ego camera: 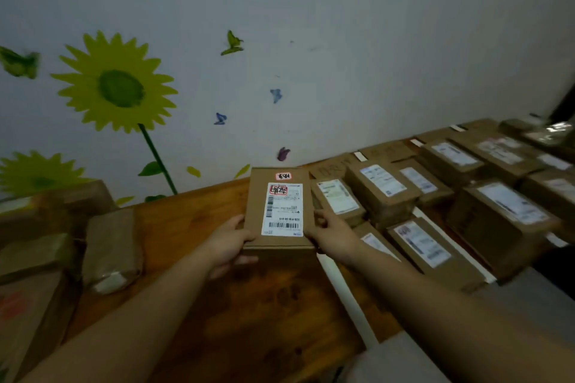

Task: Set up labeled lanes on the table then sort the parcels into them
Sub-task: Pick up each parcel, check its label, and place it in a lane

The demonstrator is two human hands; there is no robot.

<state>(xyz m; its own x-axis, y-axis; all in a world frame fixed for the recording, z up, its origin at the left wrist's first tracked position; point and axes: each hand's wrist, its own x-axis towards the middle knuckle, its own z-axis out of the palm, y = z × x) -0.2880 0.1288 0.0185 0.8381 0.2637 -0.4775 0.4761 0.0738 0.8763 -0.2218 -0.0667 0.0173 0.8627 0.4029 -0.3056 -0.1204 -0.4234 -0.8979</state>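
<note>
A brown cardboard parcel [258, 205] with a white shipping label and a small red-edged sticker is held over the wooden table [193, 227], near the wall. My left hand [228, 244] grips its near left corner and my right hand [334, 235] grips its near right side. To the right, several labelled parcels [382, 190] lie in rows divided by white tape strips [345, 292]. Small white tags [361, 156] and handwritten cardboard pieces sit at the far ends of the rows by the wall.
A pile of unsorted brown parcels [109, 249] sits at the left of the table. The wall behind carries sunflower and butterfly stickers [115, 87]. Bare wood shows between the pile and the first tape strip. The table's near edge runs at the lower right.
</note>
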